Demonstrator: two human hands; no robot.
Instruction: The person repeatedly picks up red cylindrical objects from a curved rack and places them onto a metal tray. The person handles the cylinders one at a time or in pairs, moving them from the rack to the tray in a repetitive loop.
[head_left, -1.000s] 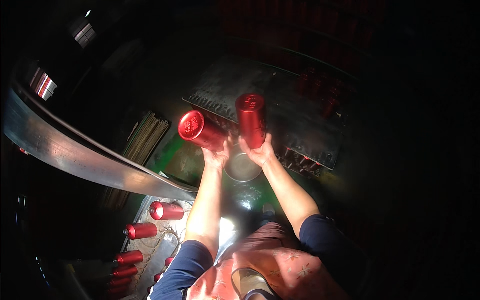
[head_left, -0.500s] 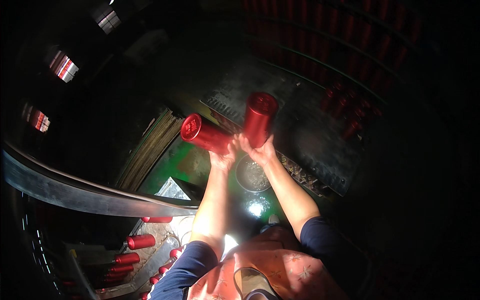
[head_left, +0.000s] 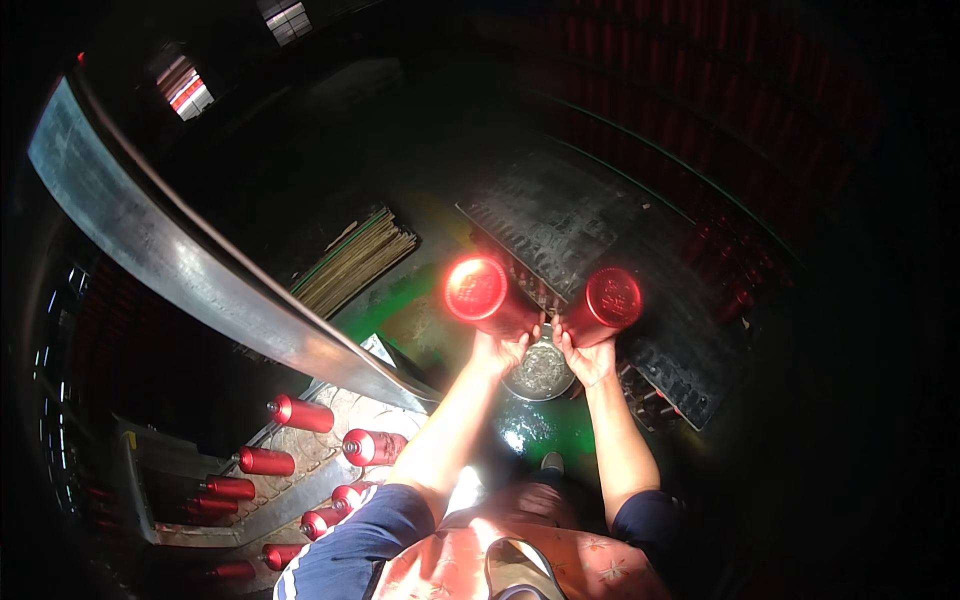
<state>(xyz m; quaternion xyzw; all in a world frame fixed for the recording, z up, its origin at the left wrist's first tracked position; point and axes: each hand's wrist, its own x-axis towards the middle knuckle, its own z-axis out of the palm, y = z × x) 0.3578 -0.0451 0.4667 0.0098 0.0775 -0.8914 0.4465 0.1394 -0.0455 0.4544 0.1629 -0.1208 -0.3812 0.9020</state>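
Observation:
My left hand (head_left: 498,349) grips a red metal cylinder (head_left: 480,292) whose round end faces the camera. My right hand (head_left: 588,358) grips a second red cylinder (head_left: 606,303), tilted up and to the right. Both hands are raised side by side in front of me, almost touching. Below and between them a round silvery bowl (head_left: 540,372) sits on the green floor (head_left: 540,440).
A long shiny metal beam (head_left: 180,265) runs diagonally across the left. Several red cylinders (head_left: 300,413) stand on pegs of a rack at lower left. A dark patterned mat (head_left: 560,225) lies ahead, flat boards (head_left: 355,260) at its left, racks of red cylinders (head_left: 760,150) beyond.
Both cylinders have swung so their ends point more toward the camera, and the right one now leans right. The view has shifted, bringing the beam and the rack of cylinders closer in.

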